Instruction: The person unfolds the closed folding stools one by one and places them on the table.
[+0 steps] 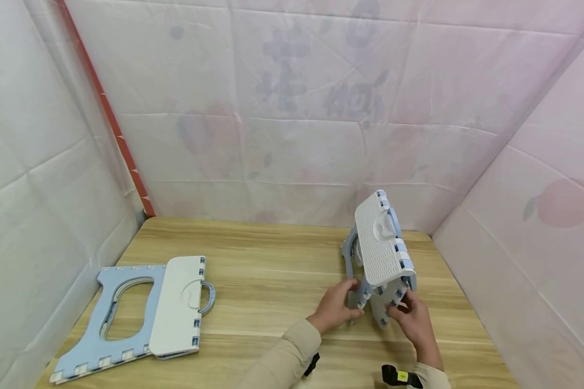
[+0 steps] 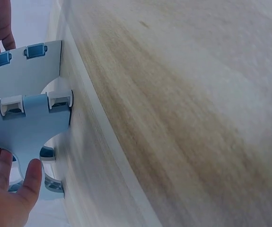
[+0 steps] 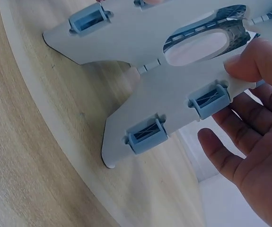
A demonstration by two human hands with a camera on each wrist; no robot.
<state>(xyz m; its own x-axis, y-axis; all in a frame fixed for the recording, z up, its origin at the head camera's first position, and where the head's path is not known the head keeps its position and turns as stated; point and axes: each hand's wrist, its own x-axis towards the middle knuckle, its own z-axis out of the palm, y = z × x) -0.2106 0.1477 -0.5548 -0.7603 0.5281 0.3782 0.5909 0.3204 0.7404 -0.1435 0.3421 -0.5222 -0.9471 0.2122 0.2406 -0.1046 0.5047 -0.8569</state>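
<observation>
A white and light-blue folding step stool (image 1: 377, 243) stands partly unfolded at the right of the table, its textured seat tilted. My left hand (image 1: 334, 308) grips the edge of a blue leg panel (image 2: 24, 120), thumb on one side and fingers on the other, as the left wrist view shows. On the stool's near right side, my right hand (image 1: 413, 321) pinches the edge of a white leg panel (image 3: 166, 87) beside its blue hinge pieces. The white panel is creased at a middle hinge, with its feet at the wood in the right wrist view.
A second folding stool (image 1: 177, 308) lies folded flat at the table's left, its blue handle (image 1: 207, 298) pointing right. The wooden table (image 1: 263, 259) is bounded by a pale printed sheet (image 1: 292, 151) behind and on both sides.
</observation>
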